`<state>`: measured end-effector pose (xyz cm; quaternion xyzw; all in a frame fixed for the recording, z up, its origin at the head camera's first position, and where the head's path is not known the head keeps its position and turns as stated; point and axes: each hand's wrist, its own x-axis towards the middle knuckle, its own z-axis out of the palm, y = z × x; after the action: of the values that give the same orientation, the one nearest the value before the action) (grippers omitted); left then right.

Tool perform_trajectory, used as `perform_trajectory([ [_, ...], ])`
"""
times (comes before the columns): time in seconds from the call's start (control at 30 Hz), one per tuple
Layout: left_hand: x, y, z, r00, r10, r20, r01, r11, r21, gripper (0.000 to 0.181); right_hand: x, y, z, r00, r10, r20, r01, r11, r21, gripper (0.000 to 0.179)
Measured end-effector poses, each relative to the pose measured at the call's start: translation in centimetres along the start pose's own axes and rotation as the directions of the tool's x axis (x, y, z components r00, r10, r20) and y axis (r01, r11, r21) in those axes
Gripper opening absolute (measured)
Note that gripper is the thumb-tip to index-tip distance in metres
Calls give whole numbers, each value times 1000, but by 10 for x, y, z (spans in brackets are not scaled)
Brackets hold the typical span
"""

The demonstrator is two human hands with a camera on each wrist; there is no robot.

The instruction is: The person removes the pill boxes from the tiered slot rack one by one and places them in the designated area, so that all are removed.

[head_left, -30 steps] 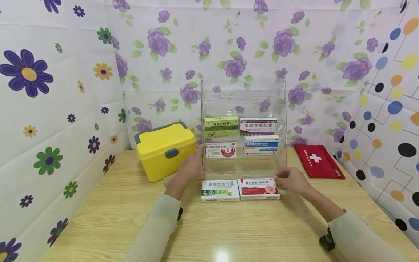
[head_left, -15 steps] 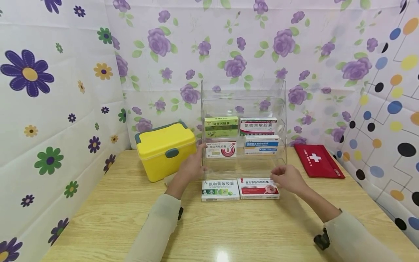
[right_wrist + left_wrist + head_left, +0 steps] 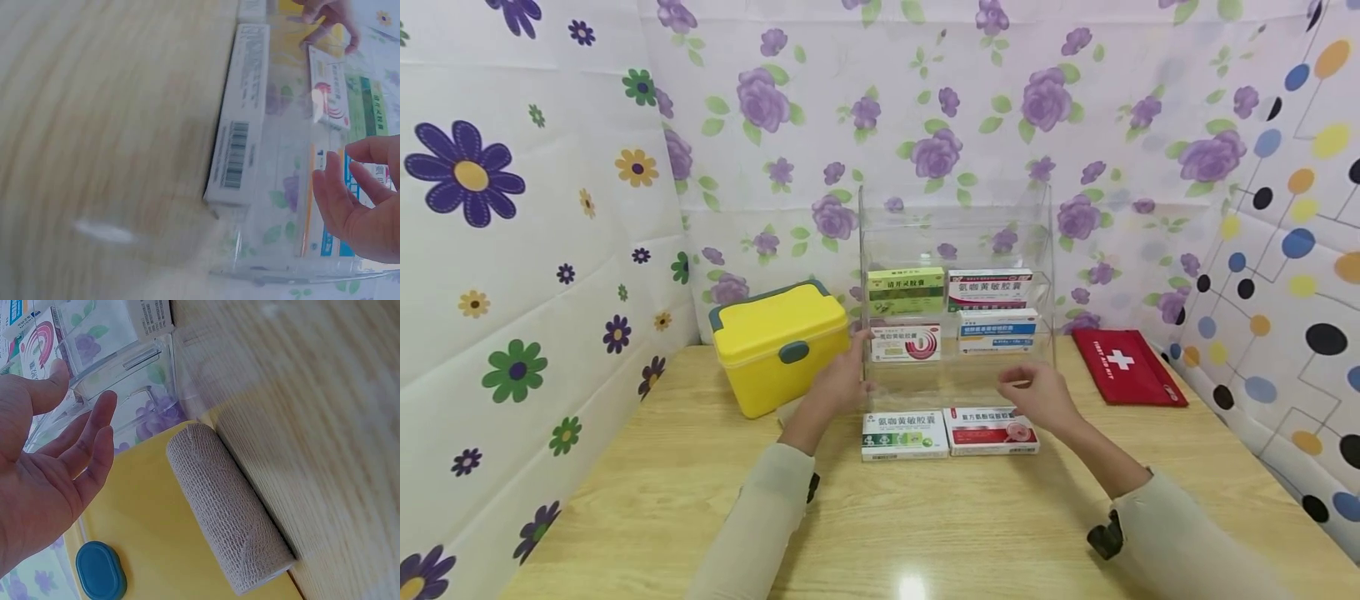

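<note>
A clear stepped display rack [image 3: 955, 390] holds several medicine boxes. On its lowest step lie a white-and-green box [image 3: 904, 435] and a red-and-white box [image 3: 981, 429]. Above them stand a white box with a red swirl [image 3: 906, 346] and a blue-and-white box [image 3: 997, 332]. My left hand [image 3: 837, 379] is at the rack's left side, its fingers loosely bent by the edge. My right hand [image 3: 1047, 402] is over the right end of the red-and-white box, thumb and fingers curved with nothing between them. In the right wrist view it overlaps the blue-and-white box.
A yellow case [image 3: 782, 350] with a teal latch stands left of the rack. A beige bandage roll [image 3: 228, 512] lies against it, mostly hidden from the head view. To the right lies a red first-aid pouch [image 3: 1138, 379]. Green [image 3: 906, 292] and pink-white [image 3: 990, 289] boxes stand higher on the rack.
My right hand has moved left and slightly up, from the rack's right edge to above the red-and-white box. The left hand has stayed at the rack's left side.
</note>
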<state>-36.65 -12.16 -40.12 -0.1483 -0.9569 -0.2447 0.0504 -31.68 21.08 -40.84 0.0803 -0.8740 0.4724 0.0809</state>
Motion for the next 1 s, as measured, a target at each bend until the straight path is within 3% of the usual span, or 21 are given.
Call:
perform_trajectory([
  [0.37, 1, -4, 3, 1000, 13, -14, -14, 1000, -16, 88, 8, -18, 20, 994, -50, -93, 56, 996, 72, 28],
  [0.6, -2, -5, 0, 999, 27, -32, -28, 999, -23, 86, 11, -29, 29, 996, -57, -68, 65, 992, 112, 28],
  [1.0, -3, -8, -1, 997, 63, -49, -64, 998, -4, 86, 22, -38, 39, 997, -69, -34, 72, 995, 74, 29],
])
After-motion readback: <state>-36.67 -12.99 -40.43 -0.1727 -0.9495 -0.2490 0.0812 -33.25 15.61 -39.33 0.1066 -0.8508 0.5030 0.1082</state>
